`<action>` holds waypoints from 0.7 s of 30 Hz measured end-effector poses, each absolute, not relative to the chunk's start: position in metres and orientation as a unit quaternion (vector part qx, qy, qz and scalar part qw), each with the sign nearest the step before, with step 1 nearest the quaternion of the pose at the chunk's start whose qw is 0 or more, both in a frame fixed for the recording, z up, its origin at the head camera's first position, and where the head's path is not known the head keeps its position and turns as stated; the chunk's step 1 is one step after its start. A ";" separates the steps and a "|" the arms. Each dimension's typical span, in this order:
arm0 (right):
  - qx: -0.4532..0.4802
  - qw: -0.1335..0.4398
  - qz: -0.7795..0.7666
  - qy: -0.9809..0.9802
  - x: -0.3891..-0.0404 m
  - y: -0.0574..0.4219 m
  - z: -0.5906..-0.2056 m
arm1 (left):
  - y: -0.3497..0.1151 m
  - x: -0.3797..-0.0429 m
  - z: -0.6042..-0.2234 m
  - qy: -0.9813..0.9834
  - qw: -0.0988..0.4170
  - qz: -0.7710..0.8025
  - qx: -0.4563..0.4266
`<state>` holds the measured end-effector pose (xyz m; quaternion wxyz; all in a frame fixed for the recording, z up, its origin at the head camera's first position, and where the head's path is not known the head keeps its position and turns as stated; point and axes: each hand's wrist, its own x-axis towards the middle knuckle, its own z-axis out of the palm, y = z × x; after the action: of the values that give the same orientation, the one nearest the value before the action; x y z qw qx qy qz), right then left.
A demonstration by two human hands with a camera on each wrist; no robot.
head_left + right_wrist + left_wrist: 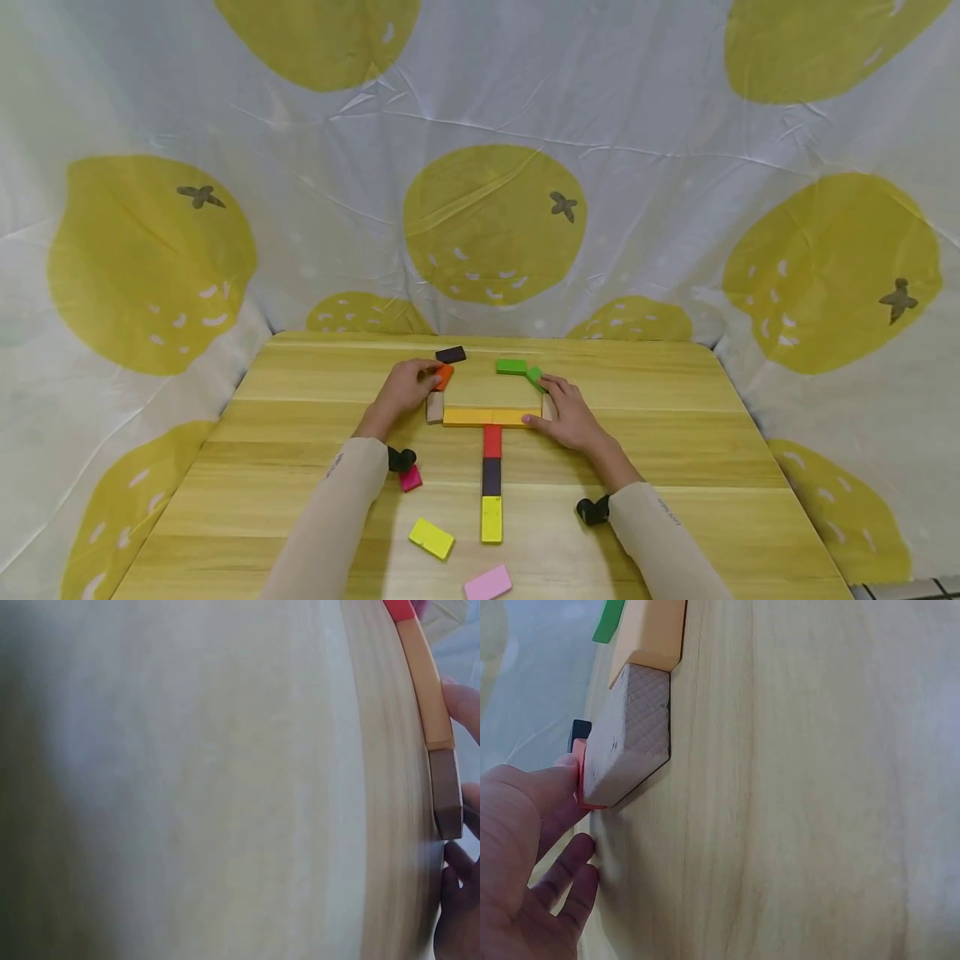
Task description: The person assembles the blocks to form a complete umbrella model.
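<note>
Orange block (446, 377): at the far left of the layout, slanting between the left beige block and the far dark block; we cannot tell whether its ends touch them.
Left hand (407, 387): pinching the orange block between thumb and finger. A light pinch, we judge, lets us turn the block finely without dragging it.
Left beige block (435, 407): set against the left end of the amber bar (468, 417). We should treat it as the anchor, bringing the orange corner to its far end without shoving it.
Far dark block (451, 355): just beyond the orange block and slightly skewed; we would best swing the orange end gently there, since a knock could turn it.
Slanted green block (535, 379): the mirror piece on the right, beside the flat green block (512, 367); its angle is our guide for the orange one.
Right hand (570, 417): fingers relaxed, grasping nothing we can make out; its thumb touches the amber bar and its fingers lie about the right beige block (549, 407). Light contact should steady that side.
Column: red block (492, 442), dark block (491, 477) and yellow block (491, 519) run toward us from the bar's middle; we should not push the bar into them.
Magenta block (410, 478): beside the left wrist camera (402, 459), so we should mind that wrist.
</note>
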<state>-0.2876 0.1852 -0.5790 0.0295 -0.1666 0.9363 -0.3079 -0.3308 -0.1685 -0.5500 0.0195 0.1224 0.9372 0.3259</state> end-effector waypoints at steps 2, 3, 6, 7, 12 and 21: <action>-0.166 0.030 -0.310 0.936 -0.288 0.185 -0.579 | -0.169 -0.333 -0.551 0.939 0.022 0.320 0.126; -0.166 0.030 -0.310 0.936 -0.288 0.185 -0.579 | -0.168 -0.334 -0.551 0.940 0.023 0.317 0.127; -0.169 0.026 -0.310 0.935 -0.288 0.185 -0.580 | -0.168 -0.337 -0.552 0.942 0.027 0.310 0.130; -0.170 0.025 -0.310 0.935 -0.288 0.185 -0.580 | -0.168 -0.337 -0.553 0.942 0.028 0.309 0.131; -0.169 0.025 -0.308 0.936 -0.288 0.185 -0.581 | -0.166 -0.339 -0.554 0.940 0.029 0.311 0.136; -0.163 0.034 -0.313 0.935 -0.287 0.185 -0.577 | -0.163 -0.341 -0.556 0.936 0.035 0.320 0.140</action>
<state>-0.2866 0.1847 -0.5772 0.0343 -0.1633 0.9349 -0.3133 -0.3412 -0.1630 -0.5560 0.0354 0.1395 0.9364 0.3202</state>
